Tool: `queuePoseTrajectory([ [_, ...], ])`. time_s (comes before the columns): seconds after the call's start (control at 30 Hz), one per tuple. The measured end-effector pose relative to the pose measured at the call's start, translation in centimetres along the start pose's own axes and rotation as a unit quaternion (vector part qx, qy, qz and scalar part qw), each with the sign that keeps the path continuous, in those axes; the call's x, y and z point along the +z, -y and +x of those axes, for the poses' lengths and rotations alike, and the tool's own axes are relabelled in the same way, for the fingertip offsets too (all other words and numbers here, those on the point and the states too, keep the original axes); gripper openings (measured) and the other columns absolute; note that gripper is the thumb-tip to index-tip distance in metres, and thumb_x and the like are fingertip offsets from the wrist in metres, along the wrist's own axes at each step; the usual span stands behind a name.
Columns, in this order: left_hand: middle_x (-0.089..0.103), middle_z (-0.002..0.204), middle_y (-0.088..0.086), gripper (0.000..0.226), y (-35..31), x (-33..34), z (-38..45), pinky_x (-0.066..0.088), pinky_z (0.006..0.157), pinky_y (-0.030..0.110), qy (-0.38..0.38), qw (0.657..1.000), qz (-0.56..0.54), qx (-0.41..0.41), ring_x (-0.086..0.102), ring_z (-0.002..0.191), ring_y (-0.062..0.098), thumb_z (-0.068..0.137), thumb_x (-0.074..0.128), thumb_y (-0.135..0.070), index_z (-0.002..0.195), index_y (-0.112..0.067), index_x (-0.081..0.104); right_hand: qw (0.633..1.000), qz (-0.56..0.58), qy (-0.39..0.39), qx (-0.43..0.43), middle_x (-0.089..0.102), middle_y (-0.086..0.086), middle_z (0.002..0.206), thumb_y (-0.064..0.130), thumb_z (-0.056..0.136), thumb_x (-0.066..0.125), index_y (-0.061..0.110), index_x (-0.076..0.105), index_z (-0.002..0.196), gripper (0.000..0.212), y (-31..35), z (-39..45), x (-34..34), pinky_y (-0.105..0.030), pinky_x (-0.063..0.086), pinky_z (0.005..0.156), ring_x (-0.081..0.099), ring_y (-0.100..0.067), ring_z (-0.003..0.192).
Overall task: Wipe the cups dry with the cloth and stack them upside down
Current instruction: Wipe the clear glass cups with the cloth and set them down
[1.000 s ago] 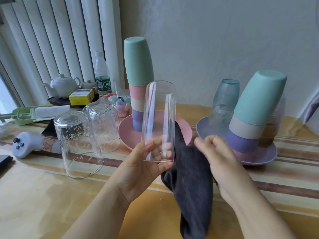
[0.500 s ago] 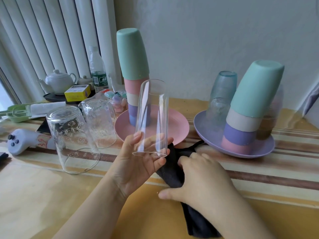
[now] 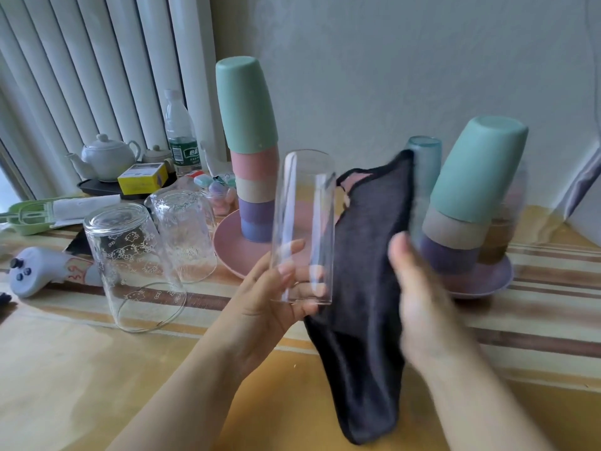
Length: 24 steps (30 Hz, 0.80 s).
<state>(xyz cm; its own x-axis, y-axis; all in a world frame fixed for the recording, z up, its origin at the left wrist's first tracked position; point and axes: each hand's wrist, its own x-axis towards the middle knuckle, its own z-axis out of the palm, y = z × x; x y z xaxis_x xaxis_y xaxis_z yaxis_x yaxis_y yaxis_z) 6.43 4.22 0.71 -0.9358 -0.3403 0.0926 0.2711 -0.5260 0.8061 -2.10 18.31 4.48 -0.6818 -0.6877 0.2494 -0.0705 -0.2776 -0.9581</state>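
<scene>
My left hand [image 3: 276, 297] grips a tall clear glass [image 3: 304, 222] upside down by its rim end, above the table. My right hand [image 3: 419, 294], blurred, holds a dark grey cloth [image 3: 364, 288] spread upright just right of the glass, its lower end hanging to the table. A stack of coloured plastic cups [image 3: 248, 151] stands upside down on a pink plate [image 3: 231, 252]. A second, leaning stack [image 3: 471, 190] and a bluish glass [image 3: 424, 154] stand on a purple plate [image 3: 481, 281]. Two patterned glasses [image 3: 130, 255] [image 3: 185, 232] stand upside down at left.
At the back left are a white teapot [image 3: 104, 157] on a dark tray, a yellow box [image 3: 141, 178], a water bottle [image 3: 179, 135] and a green tool [image 3: 29, 214]. A pale game controller [image 3: 35, 268] lies at the left edge. A wall rises right behind the plates.
My right hand lifted the cloth from the table surface and raised it upright beside the glass. My left hand kept the glass in about the same place.
</scene>
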Motion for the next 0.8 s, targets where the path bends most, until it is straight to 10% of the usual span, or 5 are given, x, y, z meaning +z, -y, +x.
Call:
queuePoseTrajectory([
  [0.13, 0.071, 0.093, 0.006, 0.025, 0.2, 1.1, -0.7, 0.056, 0.072, 0.026, 0.018, 0.994, 0.107, 0.008, 0.067, 0.085, 0.016, 0.070, 0.070, -0.027, 0.094, -0.025, 0.076, 0.983, -0.164, -0.012, -0.083, 0.015, 0.023, 0.151, 0.054, 0.091, 0.036, 0.048, 0.006, 0.137, 0.055, -2.7, -0.5, 3.4, -0.005, 0.030, 0.101, 0.030, 0.019, 0.127],
  [0.3, 0.070, 0.086, 0.002, 0.049, 1.0, 1.4, -0.9, 0.050, 0.071, 0.023, 0.060, 0.979, 0.193, 0.008, 0.063, 0.076, 0.014, 0.065, 0.068, -0.035, 0.113, -0.023, 0.066, 0.987, 0.026, -0.138, 0.082, 0.073, -0.001, 0.094, 0.066, 0.086, 0.027, 0.018, 0.064, 0.113, 0.067, -2.0, 0.2, 0.8, -0.022, 0.055, 0.066, 0.070, -0.016, 0.086],
  [0.47, 0.070, 0.091, 0.013, 0.068, 1.6, 1.5, -0.9, 0.052, 0.070, 0.026, 0.084, 0.989, 0.123, -0.027, 0.065, 0.077, 0.021, 0.063, 0.073, -0.031, 0.126, -0.011, 0.054, 0.966, 0.177, -0.052, 0.182, 0.050, -0.011, 0.049, 0.078, 0.070, 0.035, 0.004, 0.065, 0.095, 0.084, -2.1, 0.5, 0.3, -0.028, 0.041, 0.047, 0.046, -0.023, 0.042],
  [0.6, 0.071, 0.084, 0.006, 0.059, 1.1, 0.9, -0.5, 0.054, 0.071, 0.028, 0.033, 0.991, 0.130, -0.008, 0.066, 0.077, 0.019, 0.070, 0.064, -0.039, 0.118, -0.010, 0.048, 0.997, 0.031, -0.044, 0.064, 0.072, -0.002, 0.095, 0.066, 0.085, 0.037, 0.019, 0.056, 0.123, 0.064, -2.6, 0.3, 1.7, -0.026, 0.054, 0.068, 0.069, -0.015, 0.077],
  [0.8, 0.067, 0.089, -0.001, 0.048, 0.7, 1.2, -0.7, 0.051, 0.085, 0.022, -0.016, 0.964, 0.247, 0.095, 0.063, 0.087, 0.009, 0.082, 0.063, -0.027, 0.129, -0.032, 0.055, 0.988, -0.092, -0.122, -0.003, 0.046, 0.033, 0.126, 0.057, 0.079, 0.031, 0.040, 0.035, 0.138, 0.061, -1.8, -0.2, 1.3, 0.010, 0.028, 0.082, 0.040, 0.033, 0.101],
])
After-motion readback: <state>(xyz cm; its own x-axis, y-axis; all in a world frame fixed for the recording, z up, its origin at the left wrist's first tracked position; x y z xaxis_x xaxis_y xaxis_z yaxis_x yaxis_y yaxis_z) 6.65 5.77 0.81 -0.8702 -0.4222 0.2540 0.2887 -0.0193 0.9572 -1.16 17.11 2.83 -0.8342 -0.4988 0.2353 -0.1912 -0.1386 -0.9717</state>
